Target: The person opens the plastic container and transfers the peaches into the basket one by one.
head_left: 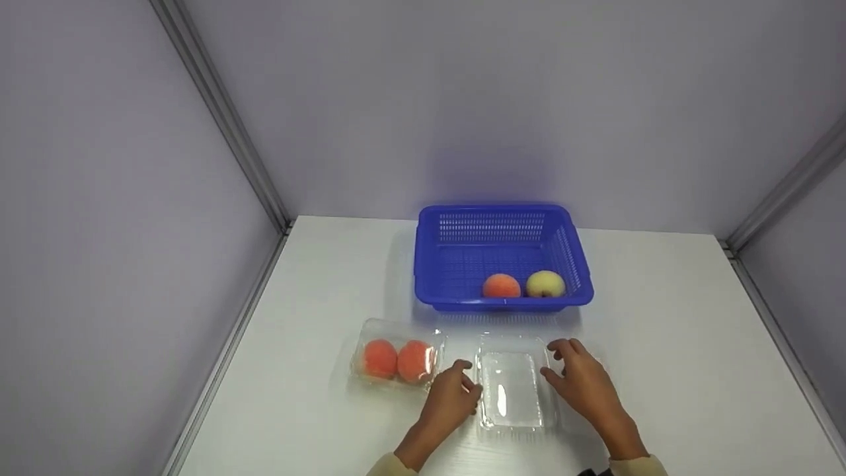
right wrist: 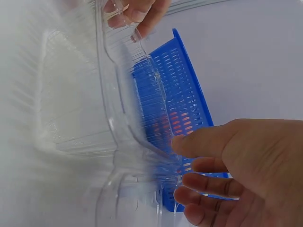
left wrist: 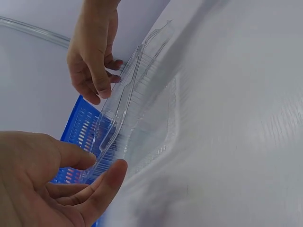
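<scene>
The clear box (head_left: 509,390) stood on the white table (head_left: 297,410), between the two hands, with no fruit visible inside. Its long axis ran away from the person, toward the blue basket (head_left: 462,304). The left hand (head_left: 449,396) was at the left long side; the right hand (head_left: 585,383) was at the right long side, farther toward the basket end. Neither hand was clearly nearer.

Grip state: on each hand, thumb and fingers were bent loosely and parted beside the rim. Neither hand was clamped on anything; whether the fingertips touched the plastic could not be told.

A second clear box (head_left: 380,329), containing two orange fruits (head_left: 381,359), lay just left of the left hand. The basket contained an orange fruit (head_left: 501,286) and a yellow fruit (head_left: 546,284).
</scene>
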Demonstrator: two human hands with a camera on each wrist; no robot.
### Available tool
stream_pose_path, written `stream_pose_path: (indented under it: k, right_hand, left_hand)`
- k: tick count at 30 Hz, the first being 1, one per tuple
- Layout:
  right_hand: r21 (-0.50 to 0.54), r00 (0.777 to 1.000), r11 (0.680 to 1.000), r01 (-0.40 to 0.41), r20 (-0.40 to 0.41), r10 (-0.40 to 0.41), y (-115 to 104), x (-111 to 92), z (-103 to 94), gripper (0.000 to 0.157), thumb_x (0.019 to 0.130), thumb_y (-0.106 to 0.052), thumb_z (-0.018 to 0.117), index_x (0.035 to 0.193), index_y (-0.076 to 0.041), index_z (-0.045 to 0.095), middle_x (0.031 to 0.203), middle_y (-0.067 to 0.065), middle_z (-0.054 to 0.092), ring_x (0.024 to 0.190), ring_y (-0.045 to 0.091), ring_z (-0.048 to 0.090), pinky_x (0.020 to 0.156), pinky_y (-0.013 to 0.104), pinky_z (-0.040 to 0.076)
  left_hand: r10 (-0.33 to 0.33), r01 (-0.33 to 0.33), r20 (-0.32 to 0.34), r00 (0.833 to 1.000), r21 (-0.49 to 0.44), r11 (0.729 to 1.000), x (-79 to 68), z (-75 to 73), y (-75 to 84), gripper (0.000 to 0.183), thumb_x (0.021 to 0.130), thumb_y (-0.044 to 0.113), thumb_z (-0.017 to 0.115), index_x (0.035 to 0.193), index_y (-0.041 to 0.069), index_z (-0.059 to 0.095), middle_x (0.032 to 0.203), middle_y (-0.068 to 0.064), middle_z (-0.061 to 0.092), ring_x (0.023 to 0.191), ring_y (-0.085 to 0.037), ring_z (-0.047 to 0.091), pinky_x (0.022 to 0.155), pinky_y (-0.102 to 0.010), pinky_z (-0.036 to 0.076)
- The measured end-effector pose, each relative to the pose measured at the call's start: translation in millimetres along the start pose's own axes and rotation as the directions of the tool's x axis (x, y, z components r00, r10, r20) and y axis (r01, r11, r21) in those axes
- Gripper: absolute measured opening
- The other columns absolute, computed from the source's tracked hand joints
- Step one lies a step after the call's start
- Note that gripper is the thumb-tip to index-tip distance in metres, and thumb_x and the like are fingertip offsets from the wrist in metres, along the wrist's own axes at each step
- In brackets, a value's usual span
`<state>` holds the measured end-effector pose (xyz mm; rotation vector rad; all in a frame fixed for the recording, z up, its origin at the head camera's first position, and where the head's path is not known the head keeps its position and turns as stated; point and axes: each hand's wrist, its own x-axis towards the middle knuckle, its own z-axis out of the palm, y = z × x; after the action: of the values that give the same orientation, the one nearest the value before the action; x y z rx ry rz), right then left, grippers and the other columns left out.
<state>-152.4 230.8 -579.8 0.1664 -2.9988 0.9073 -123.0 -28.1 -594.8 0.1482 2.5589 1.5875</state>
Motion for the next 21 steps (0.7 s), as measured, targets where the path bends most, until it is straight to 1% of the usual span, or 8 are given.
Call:
stream_pose_path:
  k: [3,6,9,11,13,19,21]
  right_hand:
    - [0.027,0.999,0.999,-0.03,0.015,0.03,1,-1,2.8,0.035,0.09,-0.012,0.082,0.121,-0.004,0.068,0.108,0.011,0.069,0.082,0.018,0.064,0.068,0.032,0.054]
    - [0.043,0.999,0.998,-0.045,0.009,0.044,2,-1,4.6,0.029,0.09,-0.01,0.082,0.116,-0.003,0.07,0.104,0.01,0.069,0.08,0.017,0.063,0.067,0.03,0.053]
    - [0.05,0.999,0.998,-0.045,-0.014,0.045,3,-1,5.8,0.025,0.09,-0.008,0.082,0.111,-0.002,0.071,0.099,0.01,0.068,0.08,0.019,0.064,0.066,0.031,0.053]
    - [0.048,0.999,0.998,-0.038,-0.031,0.04,5,-2,5.7,0.024,0.089,-0.007,0.081,0.11,-0.001,0.071,0.098,0.011,0.068,0.079,0.02,0.064,0.066,0.032,0.053]
    - [0.045,0.998,0.999,-0.031,-0.048,0.033,7,-2,4.9,0.023,0.088,-0.005,0.081,0.108,-0.001,0.071,0.096,0.011,0.068,0.079,0.02,0.064,0.066,0.031,0.053]
    - [0.038,0.996,0.999,-0.039,-0.073,0.042,18,-5,-1.7,0.022,0.089,-0.005,0.081,0.108,-0.001,0.071,0.094,0.011,0.068,0.08,0.021,0.065,0.066,0.032,0.053]
    - [0.04,0.996,0.998,-0.046,-0.071,0.048,22,-6,-5.1,0.022,0.09,-0.006,0.08,0.109,0.0,0.071,0.095,0.011,0.068,0.08,0.022,0.065,0.066,0.032,0.053]
  left_hand:
    - [-0.014,0.015,0.014,1.0,-0.055,0.998,0.5,3.2,-0.5,0.041,0.092,-0.002,0.069,0.131,-0.012,0.06,0.08,-0.004,0.071,0.054,-0.006,0.066,0.049,-0.018,0.052]
    - [-0.017,0.018,0.011,1.0,-0.095,0.995,1.1,6.0,-0.3,0.039,0.091,-0.005,0.068,0.128,-0.012,0.06,0.08,-0.005,0.071,0.055,-0.016,0.071,0.049,-0.018,0.054]
    - [-0.016,0.016,0.0,1.0,-0.111,0.994,1.3,8.0,0.4,0.038,0.09,-0.006,0.067,0.127,-0.012,0.061,0.08,-0.005,0.07,0.057,-0.027,0.074,0.049,-0.018,0.053]
    - [-0.017,0.017,0.0,1.0,-0.115,0.993,1.8,9.4,2.0,0.038,0.09,-0.005,0.068,0.127,-0.012,0.061,0.079,-0.005,0.07,0.057,-0.029,0.075,0.048,-0.018,0.052]
    - [-0.019,0.02,0.011,1.0,-0.115,0.993,2.7,11.3,3.4,0.038,0.091,-0.004,0.068,0.129,-0.012,0.061,0.08,-0.004,0.07,0.057,-0.028,0.074,0.048,-0.018,0.05]
    - [-0.026,0.035,0.065,0.998,-0.13,0.991,7.8,23.4,6.2,0.04,0.094,-0.004,0.066,0.132,-0.013,0.059,0.08,-0.001,0.068,0.054,-0.012,0.07,0.047,-0.017,0.05]
    - [-0.028,0.04,0.078,0.997,-0.149,0.988,9.6,28.0,8.3,0.04,0.094,-0.004,0.065,0.132,-0.014,0.058,0.08,-0.001,0.068,0.054,-0.01,0.069,0.048,-0.017,0.051]
